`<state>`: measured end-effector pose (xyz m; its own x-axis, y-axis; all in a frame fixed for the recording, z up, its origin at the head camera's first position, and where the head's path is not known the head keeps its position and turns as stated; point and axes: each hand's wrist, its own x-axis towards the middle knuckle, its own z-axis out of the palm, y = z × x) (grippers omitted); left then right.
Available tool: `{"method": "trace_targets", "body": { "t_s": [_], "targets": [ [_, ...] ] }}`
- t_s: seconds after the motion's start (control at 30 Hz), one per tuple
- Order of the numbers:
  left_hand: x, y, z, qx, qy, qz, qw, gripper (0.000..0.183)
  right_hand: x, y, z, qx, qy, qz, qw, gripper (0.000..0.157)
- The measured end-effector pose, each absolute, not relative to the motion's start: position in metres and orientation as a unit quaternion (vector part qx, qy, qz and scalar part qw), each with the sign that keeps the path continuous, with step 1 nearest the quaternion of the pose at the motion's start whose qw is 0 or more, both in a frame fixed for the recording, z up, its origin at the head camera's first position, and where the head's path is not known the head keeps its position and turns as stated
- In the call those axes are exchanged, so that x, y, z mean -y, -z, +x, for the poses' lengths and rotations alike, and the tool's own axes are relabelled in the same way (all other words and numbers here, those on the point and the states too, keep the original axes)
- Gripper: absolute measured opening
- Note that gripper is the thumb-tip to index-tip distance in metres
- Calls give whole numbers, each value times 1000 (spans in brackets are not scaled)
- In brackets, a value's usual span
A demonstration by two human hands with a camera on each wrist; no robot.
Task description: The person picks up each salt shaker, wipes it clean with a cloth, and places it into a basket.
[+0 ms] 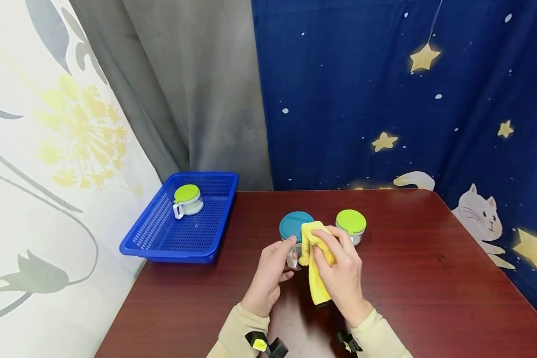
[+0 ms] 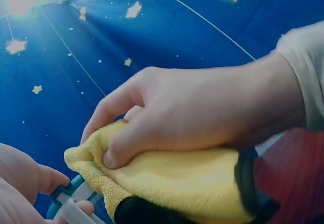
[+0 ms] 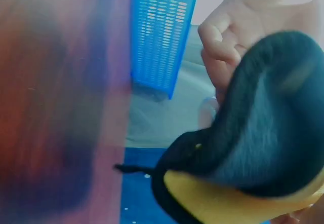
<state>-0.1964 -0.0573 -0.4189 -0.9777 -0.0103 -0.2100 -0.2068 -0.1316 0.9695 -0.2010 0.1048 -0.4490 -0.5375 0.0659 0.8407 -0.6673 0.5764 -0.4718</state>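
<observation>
A clear jar with a teal lid [image 1: 295,224] and a white handle [image 1: 292,258] is in my left hand [image 1: 270,271], which grips it by the handle. My right hand [image 1: 342,271] pinches a yellow cloth [image 1: 315,278] with a dark edge against the jar's right side. Part of the jar is hidden behind the cloth. In the left wrist view the cloth [image 2: 177,183] bunches under the right thumb, beside the teal lid's edge. The cloth's dark underside [image 3: 268,117] fills much of the right wrist view. Just right of the hands stands a jar with a green lid [image 1: 351,222].
A blue perforated basket [image 1: 206,248] lies at the table's left, holding another green-lidded jar [image 1: 189,200] with a white handle. The reddish-brown table [image 1: 429,278] runs back to a grey curtain [image 1: 206,89] and a blue star-patterned curtain [image 1: 340,99].
</observation>
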Motion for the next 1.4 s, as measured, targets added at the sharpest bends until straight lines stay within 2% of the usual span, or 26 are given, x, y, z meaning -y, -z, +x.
{"method": "trace_targets", "body": {
  "t_s": [0.23,0.7,0.9,1.07,1.3,1.4],
  "targets": [
    [55,418,-194,-658,-748,-79,41,41,-100,442,-199,785,-426,185,410,42],
    [54,424,-189,-665,-743,-61,36,41,-98,447,-197,744,-439,185,468,33],
    [55,423,-185,-661,-748,-43,45,42,-104,448,-200,740,-451,166,471,29],
    [55,423,-181,-655,-753,-46,54,43,-110,456,-204,750,-456,147,455,26],
    [57,421,-179,-642,-762,-53,64,43,-122,471,-211,803,-447,87,385,26],
    [58,420,-179,-640,-764,-48,65,43,-123,475,-212,811,-442,76,376,28]
  ]
}}
